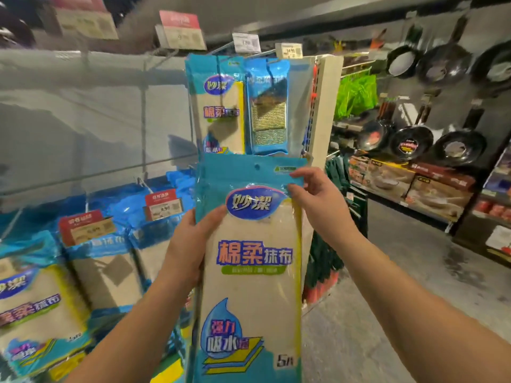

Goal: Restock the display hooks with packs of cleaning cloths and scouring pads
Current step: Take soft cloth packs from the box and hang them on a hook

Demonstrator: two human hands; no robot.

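I hold a blue and white pack of cleaning cloths [250,272] upright in front of the display. My left hand [190,244] grips its left edge, thumb across the front. My right hand [318,200] pinches the top right corner near the hang hole. Above it, more cloth packs [218,106] hang on an upper hook, and a pack of scouring pads [269,106] hangs right beside them. The upper hooks [221,48] stick out toward me with price tags at their tips.
Several more cloth packs [99,261] hang on lower hooks to the left with red price tags [85,226]. A white shelf upright [326,106] stands right of the display. Across the aisle floor [401,286], woks and pans [442,62] hang on a dark wall above boxed goods.
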